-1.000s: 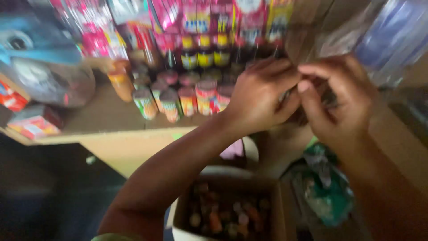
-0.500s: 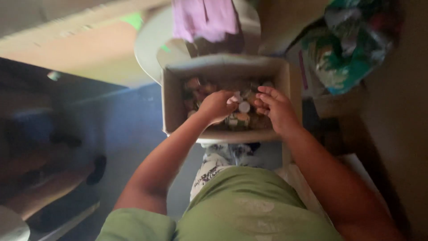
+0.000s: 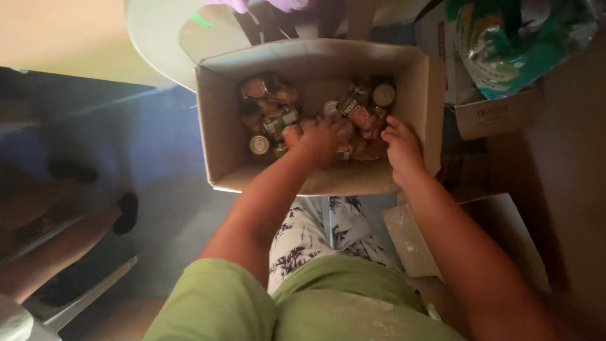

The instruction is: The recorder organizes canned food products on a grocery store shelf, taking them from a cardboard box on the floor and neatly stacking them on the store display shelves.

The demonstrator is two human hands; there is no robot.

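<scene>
An open cardboard box (image 3: pixel 315 53) sits on the floor in front of me, filled with several small labelled jars (image 3: pixel 363 113), some showing round lids (image 3: pixel 259 145). Both of my hands reach down into it. My left hand (image 3: pixel 319 137) is curled over the jars in the middle, fingers dug in among them and hidden. My right hand (image 3: pixel 401 146) rests with bent fingers on the jars by the box's right wall. Whether either hand grips a jar does not show. My green top and patterned trousers fill the bottom of the view.
A white round plastic seat (image 3: pixel 158 38) with purple cloth (image 3: pixel 278 5) stands behind the box. A green and white bag (image 3: pixel 511 44) lies on a small carton (image 3: pixel 499 113) at upper right. Flat cardboard (image 3: pixel 505 240) lies at right, a dark sandal (image 3: pixel 126 211) at left.
A second ago my hands were up at a shelf of jars. My view has dropped to the box and both hands are now down among its jars.
</scene>
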